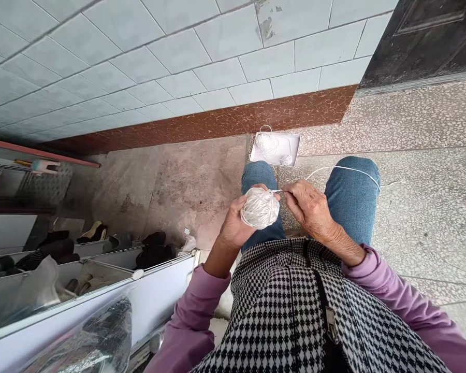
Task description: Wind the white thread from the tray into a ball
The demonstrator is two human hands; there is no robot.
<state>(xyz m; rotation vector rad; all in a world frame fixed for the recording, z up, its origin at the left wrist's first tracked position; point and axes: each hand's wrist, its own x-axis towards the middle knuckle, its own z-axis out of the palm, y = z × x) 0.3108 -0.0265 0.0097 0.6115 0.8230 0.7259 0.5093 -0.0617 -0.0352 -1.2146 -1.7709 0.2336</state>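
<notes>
The white yarn ball (260,208) sits mid-view, the left hand (233,223) wrapped around it from eight o'clock, probably to steady it. At three o'clock the right hand (312,207) pinches the strand (344,167), which drapes over the right knee (351,191). Toward one o'clock, a shallow box (294,141) on the floor (202,176) apparently contains loose coiled yarn (267,144).
</notes>
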